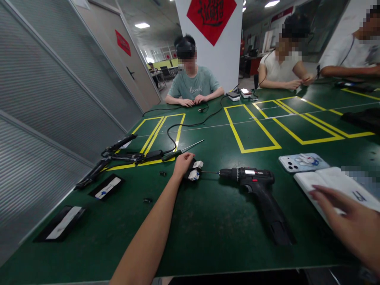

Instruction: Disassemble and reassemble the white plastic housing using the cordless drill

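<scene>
Left hand [184,161]: fingers grasping the white block [195,171], at the bit tip of the drill [258,182] lying on the counter [208,225]. Right hand [350,221]: fingers released, over the notebook [332,178].

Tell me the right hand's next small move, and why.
Probably bring the right hand to the drill: it lies unheld, its bit pointing at the black-and-white part by the left hand, while the right hand is over the open notebook.
</scene>
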`<state>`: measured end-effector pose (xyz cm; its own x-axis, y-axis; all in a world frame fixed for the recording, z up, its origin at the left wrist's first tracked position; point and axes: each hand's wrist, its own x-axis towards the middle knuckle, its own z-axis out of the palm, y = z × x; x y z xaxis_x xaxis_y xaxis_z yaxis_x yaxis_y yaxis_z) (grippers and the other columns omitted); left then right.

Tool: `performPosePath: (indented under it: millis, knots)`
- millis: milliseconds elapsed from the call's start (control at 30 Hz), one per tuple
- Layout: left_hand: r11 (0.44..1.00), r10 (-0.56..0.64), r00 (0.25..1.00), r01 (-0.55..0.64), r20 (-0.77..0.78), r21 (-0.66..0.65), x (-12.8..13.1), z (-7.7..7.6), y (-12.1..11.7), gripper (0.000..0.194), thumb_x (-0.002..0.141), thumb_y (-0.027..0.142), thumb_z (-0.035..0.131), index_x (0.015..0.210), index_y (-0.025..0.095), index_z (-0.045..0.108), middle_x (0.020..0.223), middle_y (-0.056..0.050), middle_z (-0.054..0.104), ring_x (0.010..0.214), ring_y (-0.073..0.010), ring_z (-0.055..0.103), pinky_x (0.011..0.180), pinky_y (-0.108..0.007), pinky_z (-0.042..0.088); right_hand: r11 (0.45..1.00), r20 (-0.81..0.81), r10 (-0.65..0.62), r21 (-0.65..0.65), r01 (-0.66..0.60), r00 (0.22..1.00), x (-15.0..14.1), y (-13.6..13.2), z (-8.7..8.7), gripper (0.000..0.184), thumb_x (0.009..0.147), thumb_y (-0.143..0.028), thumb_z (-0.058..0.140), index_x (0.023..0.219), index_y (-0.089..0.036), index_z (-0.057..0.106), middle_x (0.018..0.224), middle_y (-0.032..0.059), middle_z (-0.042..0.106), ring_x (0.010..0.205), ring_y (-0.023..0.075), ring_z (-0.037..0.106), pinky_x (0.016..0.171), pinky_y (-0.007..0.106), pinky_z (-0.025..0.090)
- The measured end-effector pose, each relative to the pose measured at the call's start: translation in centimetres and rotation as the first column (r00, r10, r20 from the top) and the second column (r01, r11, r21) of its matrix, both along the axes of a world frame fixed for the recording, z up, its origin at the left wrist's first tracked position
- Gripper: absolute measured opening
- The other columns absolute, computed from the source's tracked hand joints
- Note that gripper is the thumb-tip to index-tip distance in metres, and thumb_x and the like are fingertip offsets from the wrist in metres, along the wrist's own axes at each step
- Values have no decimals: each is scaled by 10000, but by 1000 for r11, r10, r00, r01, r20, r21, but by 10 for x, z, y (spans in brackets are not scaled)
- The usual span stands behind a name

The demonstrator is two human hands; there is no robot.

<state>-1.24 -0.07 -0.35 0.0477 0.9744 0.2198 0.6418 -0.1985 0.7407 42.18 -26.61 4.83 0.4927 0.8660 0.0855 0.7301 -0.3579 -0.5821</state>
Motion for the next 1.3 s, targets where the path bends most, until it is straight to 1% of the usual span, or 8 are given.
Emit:
performPosePath:
  millis: [100, 200, 567, 833, 967, 1033, 1200, 1300]
  knots:
    - [1000, 3, 1000, -3, 2, 2, 0, -1, 0, 349, 806, 380, 474, 887, 138, 711, 845, -60, 707, 750, -188, 623, 706, -265, 449, 917, -361, 195, -263, -300, 912, -56, 19, 4, 765, 817, -703, 406, 1263, -90, 515, 1182, 115, 573, 1061, 278, 536, 915, 382, 420]
    - [1000, -4, 1000, 4, 10, 3, 0, -1, 0, 340, 806, 368, 473, 883, 138, 711, 836, -59, 708, 742, -185, 625, 695, -262, 452, 844, -447, 335, -248, -475, 829, -77, 36, 2, 660, 863, -648, 495, 1252, -114, 507, 1205, 99, 556, 1048, 253, 544, 900, 351, 424]
    - [1000, -2, 1000, 2, 7, 18, 2, -2, -2, 328, 817, 343, 461, 879, 139, 709, 764, -49, 692, 691, -168, 612, 633, -244, 429, 773, -404, 361, -375, -512, 840, -78, 64, 1, 443, 833, -519, 597, 1020, -118, 618, 882, 48, 656, 780, 231, 627, 629, 311, 449]
    - [1000, -7, 1000, 7, 13, 1, 4, 1, -6, 334, 824, 342, 452, 881, 127, 701, 613, -17, 620, 552, -139, 550, 531, -231, 371, 871, -466, 327, -187, -454, 822, -57, 35, -9, 667, 771, -561, 650, 1230, -86, 558, 1236, 103, 546, 1135, 326, 496, 878, 337, 467]
    - [1000, -2, 1000, 2, 24, -10, 4, 1, -6, 334, 825, 351, 451, 883, 134, 697, 592, -10, 600, 544, -137, 543, 520, -228, 365, 963, -585, 123, -127, -240, 802, -55, -2, -15, 875, 670, -599, 718, 1343, -113, 441, 1349, 111, 443, 1226, 362, 393, 1029, 406, 366]
    - [1000, -3, 1000, 3, 29, -16, 4, 1, -6, 335, 824, 354, 450, 883, 135, 696, 601, -11, 606, 541, -136, 542, 521, -227, 369, 984, -746, 4, -117, -137, 666, -66, -16, -13, 901, 668, -559, 739, 1381, -155, 365, 1323, 117, 469, 1190, 348, 438, 962, 403, 424]
    - [1000, 4, 1000, -3, 29, -29, 5, 4, -8, 341, 813, 357, 457, 884, 123, 695, 667, -33, 645, 563, -146, 552, 532, -235, 380, 935, -978, 198, 210, -285, -69, -115, -9, -4, 485, 782, -504, 664, 1119, -159, 614, 990, 123, 637, 627, 193, 574, 534, 257, 450]
    - [1000, 3, 999, -2, 31, -30, 5, 5, -8, 344, 810, 358, 457, 889, 121, 694, 701, -40, 660, 582, -149, 560, 545, -236, 389, 910, -950, 304, 269, -316, 66, -129, -1, -1, 346, 844, -448, 639, 1013, -148, 677, 778, 95, 631, 610, 167, 537, 555, 228, 408]
